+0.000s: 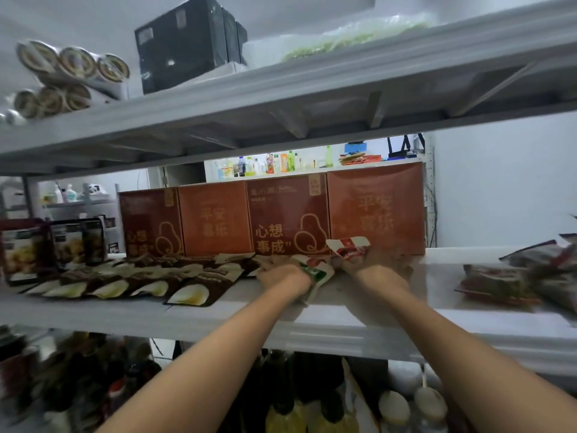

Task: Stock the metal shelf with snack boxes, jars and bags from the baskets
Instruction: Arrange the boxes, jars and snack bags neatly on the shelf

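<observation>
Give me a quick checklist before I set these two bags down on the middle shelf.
1. Left hand grips the green-labelled bag: ok.
2. Right hand grips the red-labelled bag: ok, though that hand is blurred.
3. Bare space on the shelf board near both hands: ok.
4. Brown boxes behind the hands stand upright in a row: ok.
5. Dark pouches to the left lie flat, fully on the board: ok.
6. Both held bags sealed and undamaged: cannot tell, too blurred.
</observation>
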